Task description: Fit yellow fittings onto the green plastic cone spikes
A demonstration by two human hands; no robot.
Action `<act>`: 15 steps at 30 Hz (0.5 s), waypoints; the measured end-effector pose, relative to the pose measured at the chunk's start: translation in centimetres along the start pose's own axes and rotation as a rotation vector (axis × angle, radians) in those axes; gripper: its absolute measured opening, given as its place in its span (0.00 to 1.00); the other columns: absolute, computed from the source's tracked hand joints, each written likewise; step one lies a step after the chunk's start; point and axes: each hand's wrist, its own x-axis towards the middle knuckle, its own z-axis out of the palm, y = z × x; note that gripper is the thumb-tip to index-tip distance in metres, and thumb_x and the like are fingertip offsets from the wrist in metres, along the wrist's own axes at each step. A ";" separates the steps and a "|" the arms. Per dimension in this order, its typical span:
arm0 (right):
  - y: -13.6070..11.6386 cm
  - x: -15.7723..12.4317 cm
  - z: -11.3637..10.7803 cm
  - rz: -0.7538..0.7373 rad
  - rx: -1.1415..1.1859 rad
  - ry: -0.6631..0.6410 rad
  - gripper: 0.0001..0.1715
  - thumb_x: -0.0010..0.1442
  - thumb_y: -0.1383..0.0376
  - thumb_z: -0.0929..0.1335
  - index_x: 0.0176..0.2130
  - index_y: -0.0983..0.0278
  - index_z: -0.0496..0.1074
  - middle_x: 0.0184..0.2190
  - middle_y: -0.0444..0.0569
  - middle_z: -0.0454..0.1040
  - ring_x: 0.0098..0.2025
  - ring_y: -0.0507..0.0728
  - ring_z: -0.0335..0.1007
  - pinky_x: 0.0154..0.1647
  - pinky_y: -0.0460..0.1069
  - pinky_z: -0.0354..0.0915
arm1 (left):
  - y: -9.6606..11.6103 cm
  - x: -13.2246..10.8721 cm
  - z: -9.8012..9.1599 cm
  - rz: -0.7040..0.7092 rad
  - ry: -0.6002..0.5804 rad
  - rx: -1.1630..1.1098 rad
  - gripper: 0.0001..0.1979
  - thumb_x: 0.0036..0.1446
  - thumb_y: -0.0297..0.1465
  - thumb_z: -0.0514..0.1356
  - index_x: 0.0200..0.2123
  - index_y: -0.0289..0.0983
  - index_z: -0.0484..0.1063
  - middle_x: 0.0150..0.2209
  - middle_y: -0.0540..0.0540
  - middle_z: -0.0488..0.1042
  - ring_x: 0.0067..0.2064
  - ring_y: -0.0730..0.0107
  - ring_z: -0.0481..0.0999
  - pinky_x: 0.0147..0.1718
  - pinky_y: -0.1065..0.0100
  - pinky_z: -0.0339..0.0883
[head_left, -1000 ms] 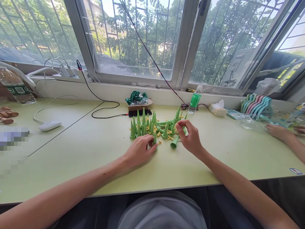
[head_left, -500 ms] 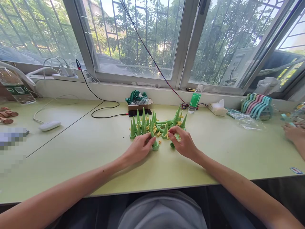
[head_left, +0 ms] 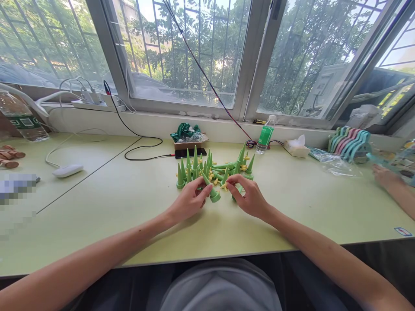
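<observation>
My left hand (head_left: 191, 196) is closed around a green plastic spike (head_left: 214, 195), tilted with its wide round base toward the lower right. Between the thumb and fingertips of my right hand (head_left: 248, 194) is a small yellow plastic valve (head_left: 224, 186), close to the spike but apart from it. Just beyond both hands stands a group of similar green spikes (head_left: 195, 160), several upright and others lying down. Small yellow pieces are scattered among them. Another green base on the table is partly hidden by my right hand.
Behind the spikes lie a black phone (head_left: 190, 153) on a cable and a small cardboard box (head_left: 191, 142). A water bottle (head_left: 265, 136), a tissue pack (head_left: 296, 147) and pastel hangers (head_left: 350, 144) line the back. Another person's hand (head_left: 387, 176) is at far right.
My left hand has raised and tilted the green spike. My right hand has moved slightly left, bringing the yellow valve nearer. The other person's hand at the right has shifted left.
</observation>
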 end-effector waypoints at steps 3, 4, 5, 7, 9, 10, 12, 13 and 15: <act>-0.1 0.0 0.0 -0.009 -0.003 0.000 0.04 0.68 0.66 0.64 0.39 0.61 0.68 0.32 0.47 0.75 0.32 0.53 0.71 0.36 0.47 0.68 | 0.0 0.1 0.0 0.011 0.034 0.018 0.20 0.63 0.46 0.57 0.28 0.38 0.57 0.18 0.57 0.60 0.17 0.80 0.59 0.15 0.76 0.50; -0.2 -0.1 0.0 -0.014 0.000 -0.001 0.04 0.68 0.66 0.64 0.39 0.61 0.68 0.32 0.47 0.75 0.32 0.53 0.71 0.36 0.47 0.68 | 0.1 0.0 -0.1 0.017 0.042 0.023 0.20 0.63 0.45 0.57 0.27 0.38 0.57 0.17 0.58 0.59 0.16 0.81 0.58 0.15 0.76 0.50; -0.2 -0.1 0.0 -0.022 0.005 -0.002 0.04 0.68 0.66 0.64 0.39 0.61 0.68 0.32 0.47 0.75 0.32 0.53 0.71 0.36 0.47 0.68 | 0.2 0.0 -0.1 0.021 0.048 0.023 0.21 0.63 0.45 0.58 0.26 0.38 0.57 0.17 0.58 0.58 0.16 0.81 0.58 0.15 0.76 0.50; -0.4 -0.1 0.0 -0.046 0.023 -0.007 0.04 0.68 0.67 0.64 0.40 0.61 0.68 0.32 0.46 0.74 0.32 0.52 0.71 0.36 0.47 0.68 | 0.5 -0.1 -0.1 0.020 0.051 0.009 0.21 0.62 0.45 0.58 0.26 0.38 0.56 0.16 0.58 0.57 0.16 0.81 0.57 0.15 0.76 0.50; -0.6 -0.2 0.0 -0.075 0.043 -0.014 0.03 0.68 0.67 0.64 0.40 0.61 0.68 0.31 0.46 0.73 0.33 0.52 0.71 0.36 0.47 0.68 | 0.9 -0.3 -0.1 0.014 0.044 -0.011 0.21 0.62 0.45 0.59 0.26 0.38 0.57 0.15 0.58 0.58 0.15 0.81 0.57 0.15 0.77 0.51; -0.6 -0.3 0.0 -0.090 0.050 -0.018 0.03 0.68 0.68 0.64 0.41 0.61 0.68 0.32 0.46 0.73 0.33 0.52 0.70 0.36 0.47 0.69 | 1.0 -0.4 -0.1 0.010 0.037 -0.017 0.21 0.62 0.46 0.59 0.26 0.38 0.57 0.15 0.58 0.59 0.15 0.81 0.57 0.15 0.77 0.51; -0.7 -0.4 0.0 -0.112 0.057 -0.025 0.04 0.68 0.69 0.64 0.42 0.61 0.68 0.32 0.46 0.73 0.33 0.52 0.70 0.37 0.47 0.68 | 1.2 -0.5 -0.2 0.004 0.023 -0.020 0.21 0.61 0.46 0.60 0.26 0.38 0.59 0.15 0.57 0.61 0.15 0.81 0.58 0.15 0.77 0.52; -0.6 -0.4 0.0 -0.120 0.060 -0.026 0.04 0.68 0.69 0.64 0.42 0.61 0.68 0.32 0.46 0.73 0.33 0.52 0.70 0.37 0.47 0.68 | 1.2 -0.6 -0.2 0.000 0.018 -0.023 0.21 0.61 0.47 0.60 0.27 0.38 0.60 0.15 0.57 0.62 0.15 0.80 0.59 0.15 0.77 0.53; -0.6 -0.5 0.1 -0.129 0.062 -0.028 0.04 0.68 0.69 0.64 0.42 0.61 0.68 0.32 0.46 0.72 0.34 0.52 0.69 0.37 0.47 0.68 | 1.2 -0.6 -0.2 -0.010 0.013 -0.035 0.21 0.60 0.47 0.61 0.27 0.38 0.61 0.15 0.56 0.63 0.16 0.79 0.62 0.15 0.77 0.54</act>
